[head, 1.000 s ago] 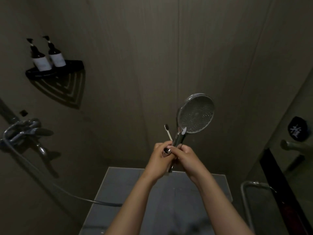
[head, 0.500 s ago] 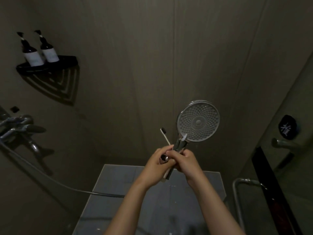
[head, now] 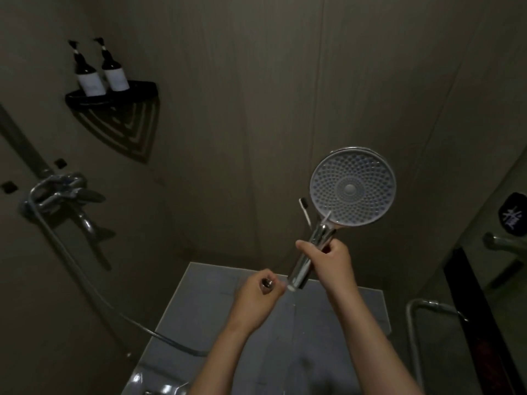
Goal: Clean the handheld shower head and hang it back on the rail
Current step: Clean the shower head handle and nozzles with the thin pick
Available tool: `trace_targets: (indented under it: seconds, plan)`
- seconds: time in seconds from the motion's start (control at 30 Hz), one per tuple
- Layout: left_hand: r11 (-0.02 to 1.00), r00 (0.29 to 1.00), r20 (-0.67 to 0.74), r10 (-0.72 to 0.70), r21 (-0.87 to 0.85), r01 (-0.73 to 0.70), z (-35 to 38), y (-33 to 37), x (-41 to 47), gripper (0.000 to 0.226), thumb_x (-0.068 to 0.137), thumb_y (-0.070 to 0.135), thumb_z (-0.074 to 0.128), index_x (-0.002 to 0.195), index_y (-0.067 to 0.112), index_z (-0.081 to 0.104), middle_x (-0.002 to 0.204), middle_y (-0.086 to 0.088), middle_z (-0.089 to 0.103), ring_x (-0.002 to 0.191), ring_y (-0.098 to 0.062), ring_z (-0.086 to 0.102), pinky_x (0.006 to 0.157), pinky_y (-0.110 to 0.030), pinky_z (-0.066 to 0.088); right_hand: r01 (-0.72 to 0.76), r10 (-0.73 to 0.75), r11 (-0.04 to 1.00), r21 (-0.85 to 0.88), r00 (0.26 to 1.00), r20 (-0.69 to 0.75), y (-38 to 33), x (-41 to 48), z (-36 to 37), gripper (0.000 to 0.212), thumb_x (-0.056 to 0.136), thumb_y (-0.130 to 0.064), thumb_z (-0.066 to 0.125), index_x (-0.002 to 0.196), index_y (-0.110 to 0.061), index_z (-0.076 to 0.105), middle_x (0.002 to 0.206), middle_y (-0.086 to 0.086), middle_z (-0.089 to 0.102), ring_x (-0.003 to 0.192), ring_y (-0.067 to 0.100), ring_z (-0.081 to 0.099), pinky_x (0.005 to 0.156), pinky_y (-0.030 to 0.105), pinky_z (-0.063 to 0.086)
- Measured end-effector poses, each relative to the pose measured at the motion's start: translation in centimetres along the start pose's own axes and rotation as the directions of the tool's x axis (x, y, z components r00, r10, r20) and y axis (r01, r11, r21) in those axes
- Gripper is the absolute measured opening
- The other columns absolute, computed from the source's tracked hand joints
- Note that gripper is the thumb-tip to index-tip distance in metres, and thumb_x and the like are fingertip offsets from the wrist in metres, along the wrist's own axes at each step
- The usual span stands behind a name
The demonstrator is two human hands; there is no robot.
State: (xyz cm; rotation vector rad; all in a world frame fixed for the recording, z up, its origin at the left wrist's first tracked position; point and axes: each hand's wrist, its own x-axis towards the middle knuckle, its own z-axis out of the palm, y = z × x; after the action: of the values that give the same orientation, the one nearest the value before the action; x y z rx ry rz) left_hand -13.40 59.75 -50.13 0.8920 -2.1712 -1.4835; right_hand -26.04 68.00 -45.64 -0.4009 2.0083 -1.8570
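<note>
The round chrome shower head [head: 353,189] faces me, its nozzle plate upright at centre right. My right hand [head: 332,262] grips its handle, whose lower end is bare and off the hose. A white toothbrush [head: 305,212] with dark bristles sticks up just left of the handle; its lower part is hidden behind the handle and my right hand. Lower and to the left, my left hand [head: 258,295] grips the metal hose connector [head: 267,284]. The grey hose [head: 85,280] runs from the wall tap down to that hand. The shower rail [head: 20,141] rises at the far left.
The chrome mixer tap [head: 61,192] juts from the left wall. Two dark bottles [head: 101,74] stand on a black corner shelf [head: 114,94]. A glass door with a metal handle [head: 502,243] is on the right, a chrome bar [head: 413,323] beside it. Grey floor tiles [head: 205,309] lie below.
The hands have come apart: the shower head is off the hose, raised to the right in my right hand, while my left hand has dropped with the connector. The camera has shifted.
</note>
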Motion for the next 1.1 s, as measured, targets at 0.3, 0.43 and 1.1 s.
trace_targets:
  seconds: [0.3,0.43,1.1]
  plan:
    - [0.992,0.976,0.206,-0.067,0.122,0.043,0.1,-0.5,-1.5,0.012,0.094,0.028,0.052,0.102,0.022,0.047,0.08,0.016,0.049,0.073,0.004,0.045,0.075,-0.022,0.039,-0.049,0.049,0.998,0.026,0.999,-0.005,-0.8,-1.7,0.8,0.018,0.075,-0.024,0.077,0.073,-0.01,0.066,0.069,0.0,0.064,0.062,0.007,0.057,0.058,0.023,0.044]
    - [0.994,0.975,0.223,-0.018,0.11,-0.007,0.5,-0.4,-1.7,0.01,0.095,0.026,0.05,0.104,0.024,0.051,0.08,0.017,0.05,0.074,0.007,0.046,0.077,-0.023,0.04,-0.038,0.037,0.999,0.028,0.999,0.014,-0.6,-2.2,0.9,0.016,0.075,-0.021,0.077,0.075,-0.009,0.066,0.066,-0.001,0.062,0.058,0.005,0.056,0.055,0.023,0.043]
    - [0.999,0.979,0.201,0.024,0.025,-0.03,0.4,-0.1,-2.0,0.013,0.09,0.029,0.057,0.091,0.016,0.056,0.063,0.012,0.042,0.06,-0.004,0.038,0.063,-0.03,0.032,-0.003,0.004,1.0,-0.023,1.0,0.03,-0.5,-2.5,0.3,0.017,0.076,-0.019,0.076,0.069,-0.009,0.064,0.065,0.003,0.065,0.061,0.014,0.061,0.058,0.027,0.046]
